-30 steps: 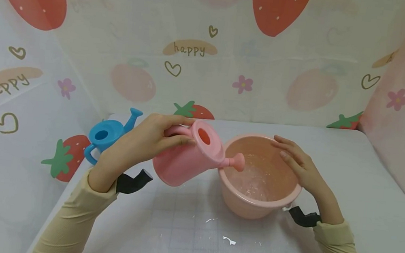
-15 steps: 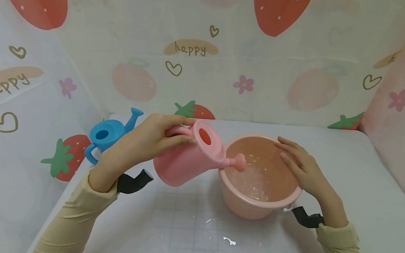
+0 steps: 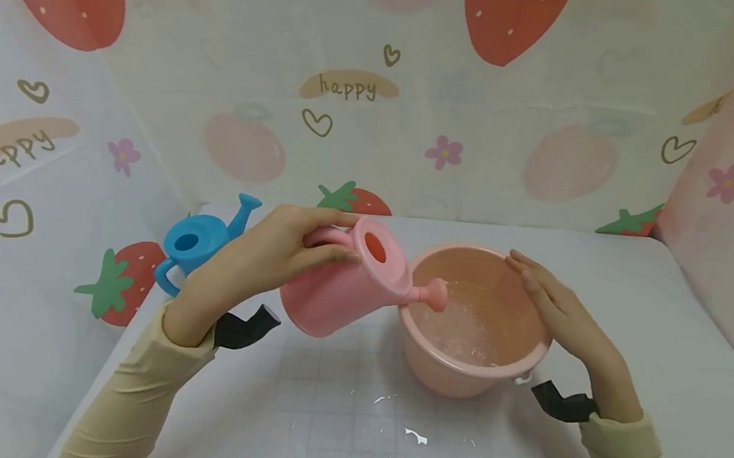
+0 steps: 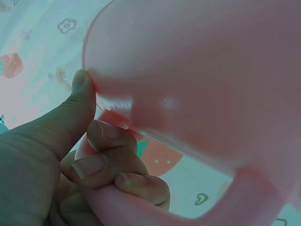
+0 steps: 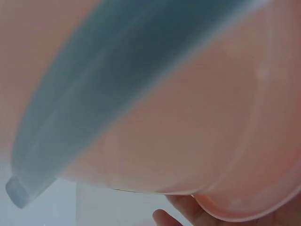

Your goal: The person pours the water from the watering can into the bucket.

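My left hand [image 3: 272, 249] grips the handle of a pink watering can [image 3: 341, 285], with the thumb against the can's top edge. In the left wrist view several fingers curl round the handle [image 4: 136, 207]. The can is tilted to the right, and its sprinkler head [image 3: 434, 294] is over the left side of a peach plastic bucket [image 3: 442, 376]. Rippled water [image 3: 464, 327] lies in the bucket; whether any is streaming from the can is too faint to tell. My right hand [image 3: 558, 306] rests at the bucket's right rim, fingers fairly straight.
Behind my left forearm a blue watering can [image 3: 193, 242] stands at the table's left edge. Water drops [image 3: 415, 436] lie on the white table [image 3: 256, 410] in front of the bucket. A strawberry-patterned cloth [image 3: 480, 159] hangs at the back and sides.
My right hand has slid slightly to the right and toward me along the bucket's rim. The left hand and tilted pink watering can have hardly moved. The water's ripples have shifted.
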